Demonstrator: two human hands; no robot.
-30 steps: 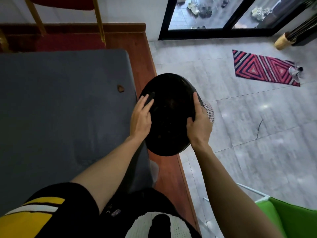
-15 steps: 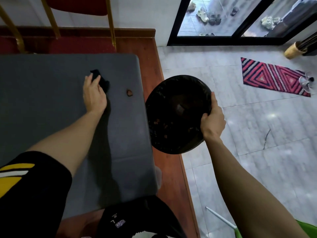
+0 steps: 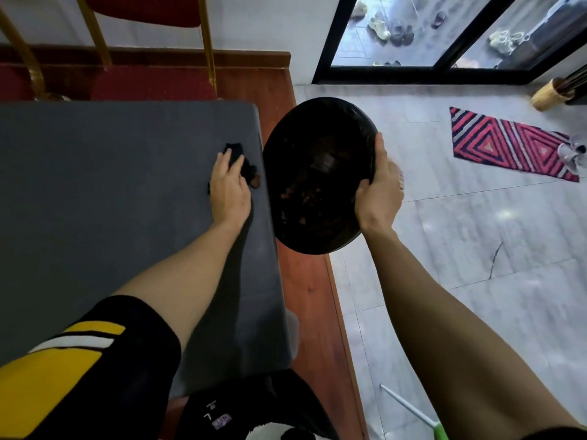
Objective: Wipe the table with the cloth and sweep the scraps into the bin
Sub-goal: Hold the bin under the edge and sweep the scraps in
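My left hand flat on cloth, palm pressing, scrap at table edge. My right hand clamped on bin rim, mouth beside edge. I judge: keep rim touching edge, push short, straight.

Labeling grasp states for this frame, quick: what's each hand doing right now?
Left hand: flat and open, pressing the black cloth on the table beside a brown scrap.
Right hand: closed on the rim of the black bin.

Cloth on table near its right edge, scrap beside it, bin right of table
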